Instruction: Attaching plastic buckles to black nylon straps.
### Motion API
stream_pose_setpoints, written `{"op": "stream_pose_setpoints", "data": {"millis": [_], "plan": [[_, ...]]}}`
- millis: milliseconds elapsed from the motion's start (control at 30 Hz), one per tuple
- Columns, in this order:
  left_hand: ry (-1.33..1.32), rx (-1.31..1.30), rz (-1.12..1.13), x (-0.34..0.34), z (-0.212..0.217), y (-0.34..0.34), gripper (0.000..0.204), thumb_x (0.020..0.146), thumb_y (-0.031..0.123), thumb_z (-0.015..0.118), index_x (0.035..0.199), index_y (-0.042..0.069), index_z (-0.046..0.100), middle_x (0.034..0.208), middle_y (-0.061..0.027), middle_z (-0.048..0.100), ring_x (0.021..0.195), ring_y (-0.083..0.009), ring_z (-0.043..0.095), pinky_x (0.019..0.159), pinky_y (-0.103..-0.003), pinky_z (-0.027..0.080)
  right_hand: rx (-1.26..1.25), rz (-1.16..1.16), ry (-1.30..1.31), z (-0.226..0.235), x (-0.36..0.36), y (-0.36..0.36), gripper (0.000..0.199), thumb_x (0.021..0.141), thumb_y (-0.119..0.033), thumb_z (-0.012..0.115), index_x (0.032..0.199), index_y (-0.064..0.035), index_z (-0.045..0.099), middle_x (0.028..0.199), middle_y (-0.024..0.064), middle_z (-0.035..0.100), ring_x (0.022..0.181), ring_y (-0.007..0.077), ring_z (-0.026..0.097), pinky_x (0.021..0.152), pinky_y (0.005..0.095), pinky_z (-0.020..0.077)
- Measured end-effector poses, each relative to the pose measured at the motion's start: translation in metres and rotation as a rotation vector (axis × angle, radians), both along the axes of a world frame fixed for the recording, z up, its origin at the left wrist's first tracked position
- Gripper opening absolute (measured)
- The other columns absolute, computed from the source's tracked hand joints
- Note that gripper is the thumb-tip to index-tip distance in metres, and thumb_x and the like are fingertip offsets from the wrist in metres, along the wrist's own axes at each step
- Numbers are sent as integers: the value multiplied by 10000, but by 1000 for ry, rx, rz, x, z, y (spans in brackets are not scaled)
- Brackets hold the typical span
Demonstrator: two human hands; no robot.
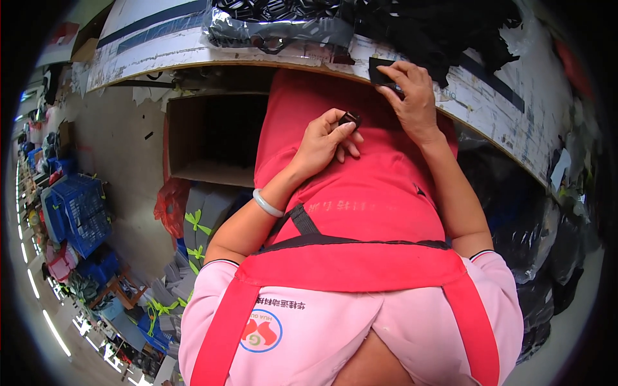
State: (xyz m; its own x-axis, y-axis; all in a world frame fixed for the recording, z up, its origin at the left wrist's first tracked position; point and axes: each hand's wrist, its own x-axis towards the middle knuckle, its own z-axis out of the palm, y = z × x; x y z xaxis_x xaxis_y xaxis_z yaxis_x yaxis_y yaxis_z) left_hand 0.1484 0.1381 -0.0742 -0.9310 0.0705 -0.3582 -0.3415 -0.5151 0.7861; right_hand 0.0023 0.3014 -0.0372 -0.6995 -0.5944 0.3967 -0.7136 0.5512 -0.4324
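Note:
Over the red apron (367, 180) on my lap, my left hand (322, 140) pinches a small shiny black plastic piece (349, 119), which looks like a buckle, between thumb and fingers. To its right, at the table's near edge, my right hand (413, 100) grips a flat black piece of fabric or webbing (381, 72) with thumb and forefinger. The two pieces are apart. A clear plastic bag (257, 35) of many similar black plastic pieces lies on the table. Right of it is a heap of black fabric pieces (438, 32).
The worn white table (161, 48) curves across the front. Below it on the left stands an open cardboard box (215, 174), with a red plastic bag (172, 209) beside it. Grey bundles with green ties (196, 222) and blue crates (80, 206) lie farther left. Dark plastic bags (528, 238) crowd the right.

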Motion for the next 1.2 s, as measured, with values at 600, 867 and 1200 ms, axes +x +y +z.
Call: {"op": "stream_pose_setpoints", "data": {"millis": [600, 867, 1200], "plan": [[-98, -77, 130, -2, 14, -6, 271, 971, 263, 566, 915, 9, 640, 692, -13, 587, 516, -68, 514, 465, -200, 410, -423, 69, 224, 62, -20, -7, 193, 877, -66, 659, 1061, -101, 704, 968, 33, 662, 850, 164, 590, 745, 267, 477], [-24, -172, 184, -8, 18, -5, 237, 952, 219, 599, 900, -1, 672, 658, 10, 584, 509, -41, 486, 467, -184, 388, -234, 52, -1284, 21, 45, -6, 224, 938, -228, 621, 868, -17, 642, 690, -33, 590, 576, 12, 486, 497, 182, 373], [325, -845, 258, -6, 11, -5, 111, 862, 68, 659, 928, -19, 682, 680, -53, 565, 597, -111, 517, 519, -267, 397, -465, -19, -1634, 21, 47, -12, 250, 957, -266, 591, 845, -44, 620, 637, -34, 546, 504, 17, 452, 444, 184, 377]]}}
